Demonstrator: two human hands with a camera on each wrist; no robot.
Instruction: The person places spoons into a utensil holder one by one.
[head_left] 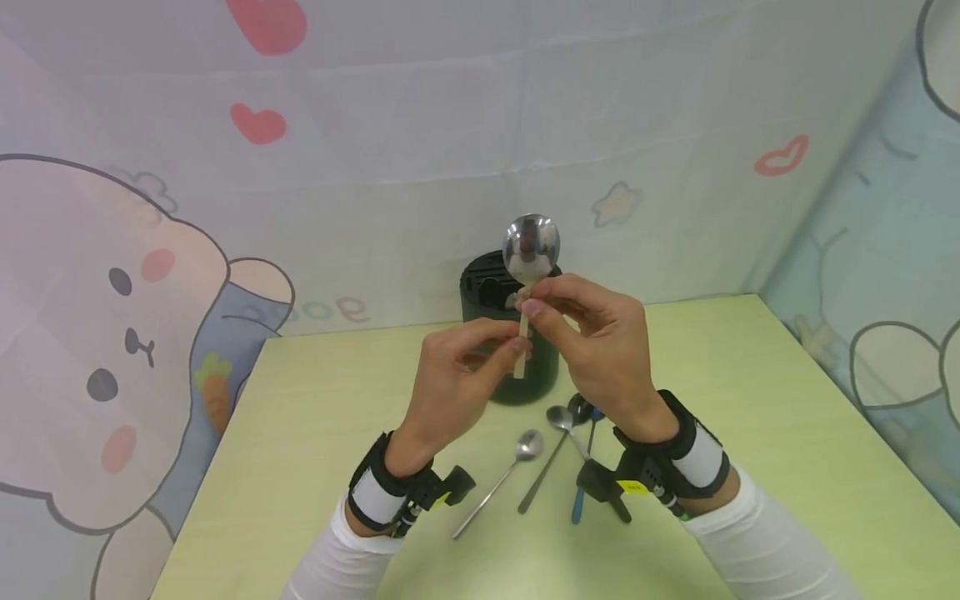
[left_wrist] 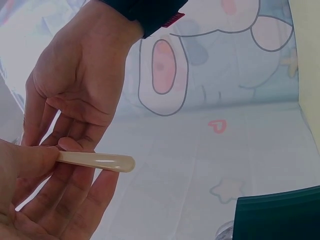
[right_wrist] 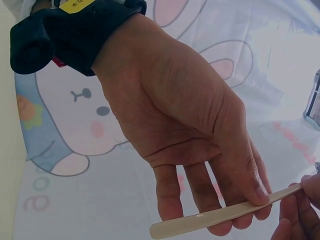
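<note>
A spoon with a shiny round bowl (head_left: 531, 247) and a cream handle (head_left: 521, 354) stands upright in the air in front of a dark green holder (head_left: 525, 390). My left hand (head_left: 508, 348) pinches the lower handle between thumb and fingers. My right hand (head_left: 534, 307) pinches it higher up, just under the bowl. In the left wrist view the handle's free end (left_wrist: 100, 162) sticks out past my left thumb (left_wrist: 25, 162), with the right hand's palm (left_wrist: 75, 85) above it. The right wrist view has the left hand (right_wrist: 190, 115) with its thumb on the handle (right_wrist: 215, 218).
On the pale green table (head_left: 750, 433) lie three spoons between my wrists: a silver one (head_left: 498, 482), a second silver one (head_left: 547, 462) and a blue-handled one (head_left: 582, 492). Cartoon-printed cloth walls (head_left: 420, 150) close off the back and sides.
</note>
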